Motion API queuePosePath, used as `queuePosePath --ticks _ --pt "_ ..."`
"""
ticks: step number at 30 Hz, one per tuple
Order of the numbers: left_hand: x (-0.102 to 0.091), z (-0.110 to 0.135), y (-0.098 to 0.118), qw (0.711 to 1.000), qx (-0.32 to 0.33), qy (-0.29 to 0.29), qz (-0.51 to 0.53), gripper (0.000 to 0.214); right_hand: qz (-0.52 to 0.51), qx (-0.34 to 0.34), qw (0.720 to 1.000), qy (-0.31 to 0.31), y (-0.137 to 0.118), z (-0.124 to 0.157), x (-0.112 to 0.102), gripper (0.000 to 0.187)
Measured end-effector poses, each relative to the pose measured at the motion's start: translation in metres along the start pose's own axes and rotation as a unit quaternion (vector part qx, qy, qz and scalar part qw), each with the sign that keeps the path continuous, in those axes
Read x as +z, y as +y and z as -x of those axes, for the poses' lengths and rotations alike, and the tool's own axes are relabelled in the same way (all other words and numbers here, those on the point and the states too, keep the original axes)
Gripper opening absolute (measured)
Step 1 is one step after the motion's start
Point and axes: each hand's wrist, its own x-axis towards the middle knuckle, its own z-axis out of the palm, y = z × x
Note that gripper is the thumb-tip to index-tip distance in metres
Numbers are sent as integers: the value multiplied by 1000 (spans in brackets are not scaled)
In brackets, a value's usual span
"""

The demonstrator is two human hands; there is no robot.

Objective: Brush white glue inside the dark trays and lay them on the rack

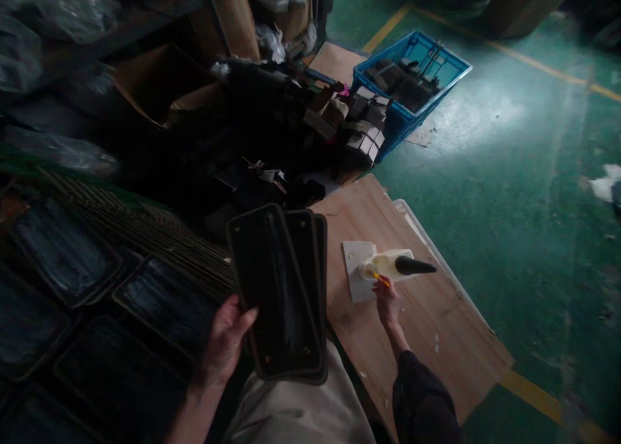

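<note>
My left hand [227, 338] grips a stack of flat black panels [281, 288] with brown edges, held upright over my lap. My right hand [387, 299] reaches down to a wooden board [427, 327] on the floor and pinches a small yellow brush [381, 278]. The brush tip touches a white glue bottle [388, 264] with a black nozzle. This bottle lies on its side on a white square tile [353, 276].
More black panels [92, 301] lie spread on the left. A dark heap of parts and wrapped bundles [339, 117] sits ahead, beside a blue plastic crate [412, 75]. Green floor with yellow lines [533, 62] stretches to the right.
</note>
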Motion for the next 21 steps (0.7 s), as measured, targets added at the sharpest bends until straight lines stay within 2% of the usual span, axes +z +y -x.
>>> queuePosePath --ticks 4,7,9,12,17,21 --pt "52 -73 -61 995 7 -94 27 49 13 3 1000 -2 15 0 9 49" --pt "76 -127 -102 993 10 -114 30 45 14 -6 1000 -13 25 -1 16 47" --pt "86 -156 -120 993 9 -114 32 44 21 -15 999 -22 32 -2 19 45" --pt "94 -186 -136 992 18 -119 33 44 59 -28 998 -18 41 -3 21 42" --pt "95 -211 -153 990 46 -132 4 43 137 -106 985 -3 51 1 16 46" --pt "84 -237 -177 990 43 -72 -111 33 162 -150 975 -24 49 8 7 45"
